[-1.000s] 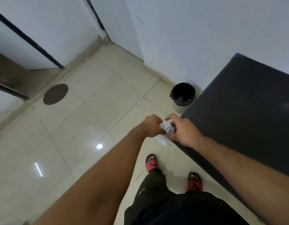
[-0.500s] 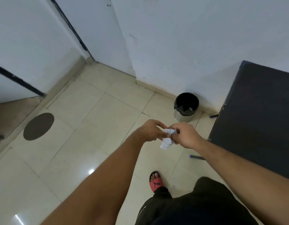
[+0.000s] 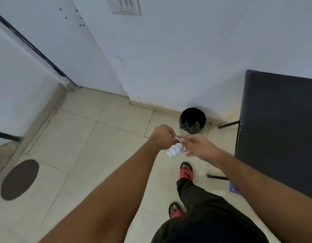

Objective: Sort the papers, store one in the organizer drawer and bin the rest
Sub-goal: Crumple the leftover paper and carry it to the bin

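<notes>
A crumpled white paper (image 3: 176,151) hangs between both hands at mid-frame, above the tiled floor. My left hand (image 3: 161,136) pinches its upper edge with closed fingers. My right hand (image 3: 199,146) touches the same top edge with thumb and forefinger, the other fingers spread loosely. A small round bin (image 3: 192,120) with a black liner stands on the floor against the wall, just beyond the hands. The organizer drawer is not in view.
A dark tabletop (image 3: 278,127) fills the right side, its thin legs with blue feet (image 3: 220,126) near the bin. White walls and a dark-edged door frame (image 3: 37,50) lie ahead and left. A round dark floor cover (image 3: 20,179) sits lower left.
I have stepped toward the wall, so the bin sits closer ahead and the table has shifted right. My right hand's fingers have loosened from the crumpled paper.
</notes>
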`<action>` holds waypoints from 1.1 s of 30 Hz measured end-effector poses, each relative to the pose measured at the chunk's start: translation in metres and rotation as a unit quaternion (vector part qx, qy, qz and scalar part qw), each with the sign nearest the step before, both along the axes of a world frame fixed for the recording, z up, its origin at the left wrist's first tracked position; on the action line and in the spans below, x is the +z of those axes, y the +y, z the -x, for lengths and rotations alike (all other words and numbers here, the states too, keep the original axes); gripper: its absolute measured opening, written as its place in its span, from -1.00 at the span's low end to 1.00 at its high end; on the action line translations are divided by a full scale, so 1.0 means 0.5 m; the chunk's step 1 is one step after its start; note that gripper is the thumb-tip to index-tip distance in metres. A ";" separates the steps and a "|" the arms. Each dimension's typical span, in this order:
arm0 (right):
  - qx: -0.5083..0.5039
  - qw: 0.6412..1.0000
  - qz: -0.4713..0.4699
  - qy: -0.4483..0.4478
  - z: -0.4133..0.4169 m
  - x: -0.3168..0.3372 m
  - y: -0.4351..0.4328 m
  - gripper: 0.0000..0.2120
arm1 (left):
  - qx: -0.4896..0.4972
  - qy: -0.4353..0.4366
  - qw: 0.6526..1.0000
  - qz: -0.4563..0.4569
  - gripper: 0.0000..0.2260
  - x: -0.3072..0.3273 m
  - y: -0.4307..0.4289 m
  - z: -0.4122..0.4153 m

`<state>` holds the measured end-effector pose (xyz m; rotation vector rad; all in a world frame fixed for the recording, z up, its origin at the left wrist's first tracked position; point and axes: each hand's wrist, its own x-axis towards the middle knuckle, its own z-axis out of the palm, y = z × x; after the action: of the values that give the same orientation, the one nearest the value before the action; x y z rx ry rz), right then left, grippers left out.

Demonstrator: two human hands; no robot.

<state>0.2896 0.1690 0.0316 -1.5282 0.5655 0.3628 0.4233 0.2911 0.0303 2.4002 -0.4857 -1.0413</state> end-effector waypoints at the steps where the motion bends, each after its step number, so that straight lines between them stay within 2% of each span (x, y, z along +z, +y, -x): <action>1: -0.002 1.000 0.016 -0.001 -0.022 -0.007 -0.017 -0.72 | -0.004 0.003 1.000 -0.003 -0.91 -0.001 -0.016 -0.024; 4: -0.007 0.997 0.076 -0.012 -0.087 -0.026 -0.065 -0.73 | 0.000 0.055 0.998 0.006 -0.86 0.001 -0.057 -0.083; 10: -0.040 0.978 0.202 0.024 -0.203 -0.080 -0.155 -0.80 | 0.029 0.167 0.985 0.027 -0.84 -0.028 -0.144 -0.183; 13: -0.106 0.970 0.209 0.063 -0.241 -0.121 -0.179 -0.80 | 0.026 0.177 0.983 0.037 -0.80 -0.061 -0.185 -0.211; 15: -0.170 0.962 0.197 0.078 -0.266 -0.170 -0.195 -0.78 | 0.010 0.149 0.988 0.040 -0.77 -0.099 -0.218 -0.241; 20: -0.276 0.923 0.224 0.145 -0.322 -0.305 -0.229 -0.76 | -0.020 0.107 0.994 0.030 -0.79 -0.238 -0.259 -0.329; 23: -0.298 0.909 0.241 0.165 -0.366 -0.393 -0.249 -0.74 | -0.041 0.100 0.994 0.022 -0.78 -0.349 -0.271 -0.376; 29: -0.282 0.909 0.239 0.192 -0.426 -0.627 -0.306 -0.73 | -0.017 0.098 0.995 0.021 -0.71 -0.581 -0.299 -0.417; 33: -0.200 0.932 0.221 0.207 -0.433 -0.764 -0.330 -0.64 | -0.028 0.109 0.994 0.006 -0.67 -0.707 -0.304 -0.412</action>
<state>0.5062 0.0039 -0.3504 -1.7184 1.3425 0.2489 0.6295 0.1390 -0.3232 2.2391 -0.4834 -1.3027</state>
